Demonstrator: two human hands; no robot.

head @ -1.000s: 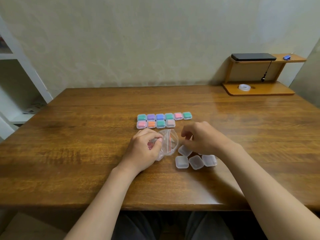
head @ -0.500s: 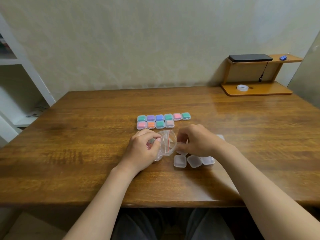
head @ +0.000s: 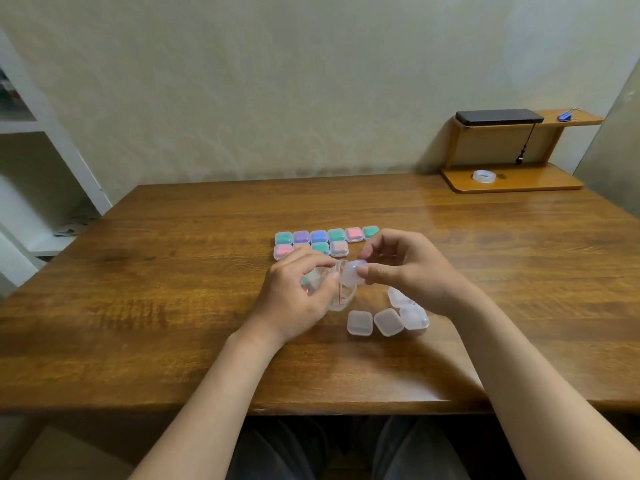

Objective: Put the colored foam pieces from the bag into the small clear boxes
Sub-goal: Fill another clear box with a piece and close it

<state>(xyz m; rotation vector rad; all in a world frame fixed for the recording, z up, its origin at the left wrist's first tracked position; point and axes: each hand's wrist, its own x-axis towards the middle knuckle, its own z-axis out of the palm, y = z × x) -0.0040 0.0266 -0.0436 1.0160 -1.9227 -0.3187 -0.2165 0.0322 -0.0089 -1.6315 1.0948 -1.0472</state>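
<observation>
Ten filled boxes (head: 325, 241) in two rows at centre of frame, on wooden worktop (head: 156, 306). Just below them, left hand (head: 294, 299), fingers curled round clear zip bag (head: 341, 301). Green foam piece (head: 306, 281) visible inside, other contents hard to tell. Right hand (head: 412, 275) beside it, thumb and forefinger pinching one empty clear box (head: 352, 274) against top of bag, other fingers loosely bent. Lid state unclear. Four more empty boxes (head: 388, 322) clustered on worktop under right hand, touching or nearly so. Wooden shelf (head: 512, 181) at upper right of frame, black device (head: 498, 117) on top tier, tape roll (head: 485, 175) on lower tier.
</observation>
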